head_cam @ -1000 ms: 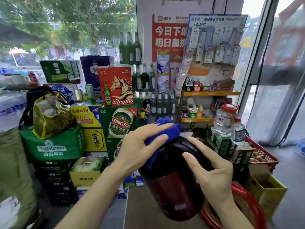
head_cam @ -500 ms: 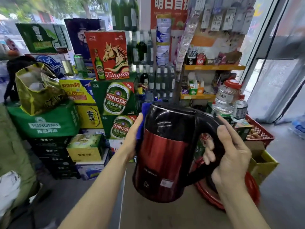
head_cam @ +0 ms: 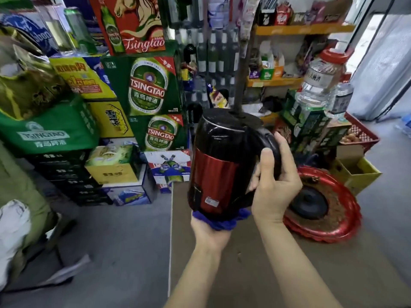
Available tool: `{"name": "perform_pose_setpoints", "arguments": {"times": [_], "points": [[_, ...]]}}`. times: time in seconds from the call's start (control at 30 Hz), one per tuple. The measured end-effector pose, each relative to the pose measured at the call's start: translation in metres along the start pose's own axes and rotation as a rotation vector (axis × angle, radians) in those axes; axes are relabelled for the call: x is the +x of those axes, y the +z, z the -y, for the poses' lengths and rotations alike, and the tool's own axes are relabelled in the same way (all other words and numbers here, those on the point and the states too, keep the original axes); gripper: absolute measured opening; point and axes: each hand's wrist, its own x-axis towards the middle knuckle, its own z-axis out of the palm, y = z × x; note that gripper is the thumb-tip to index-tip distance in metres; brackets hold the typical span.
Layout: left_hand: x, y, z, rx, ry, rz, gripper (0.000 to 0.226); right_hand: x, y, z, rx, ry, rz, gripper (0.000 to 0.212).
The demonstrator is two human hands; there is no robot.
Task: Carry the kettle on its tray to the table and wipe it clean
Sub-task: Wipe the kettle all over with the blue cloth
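A right hand (head_cam: 274,183) grips the red kettle (head_cam: 219,165) by its handle while the left hand (head_cam: 210,232) cups a blue cloth (head_cam: 220,222) beneath its base.

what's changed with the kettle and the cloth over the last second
The left hand carried the blue cloth from the kettle's lid, down its side, to under its base. The right hand went from resting on the lid to gripping the handle, lifting the kettle. The red tray stayed on the table.
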Motion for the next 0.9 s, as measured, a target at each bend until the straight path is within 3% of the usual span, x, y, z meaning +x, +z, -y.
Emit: {"name": "perform_pose_setpoints", "arguments": {"times": [0.3,0.47,0.6,0.73,0.8,0.83,0.9], "points": [[0.016,-0.064,0.032,-0.050,-0.179,-0.320,0.062,-0.026,-0.024,-0.083,-0.195,0.044,0.043,0.043],[-0.007,-0.102,0.002,-0.040,-0.245,-0.160,0.057,-0.025,-0.033,-0.120,-0.200,0.048,0.007,0.040],[-0.025,-0.115,-0.014,0.028,-0.249,-0.097,0.051,-0.036,-0.037,-0.136,-0.321,-0.064,0.014,0.040],[-0.026,-0.135,-0.016,0.186,-0.182,0.013,0.079,-0.057,-0.052,-0.156,-0.372,-0.102,0.038,0.044],[-0.026,-0.147,-0.010,0.343,-0.036,0.189,0.063,-0.071,-0.060,-0.159,-0.373,-0.135,0.067,0.045],[-0.024,-0.160,-0.008,0.281,-0.044,0.235,0.059,-0.078,-0.063,-0.159,-0.382,-0.154,0.084,0.047],[-0.031,-0.155,-0.003,0.264,-0.092,0.190,0.061,-0.094,-0.070,-0.160,-0.404,-0.181,0.135,0.049]]}}
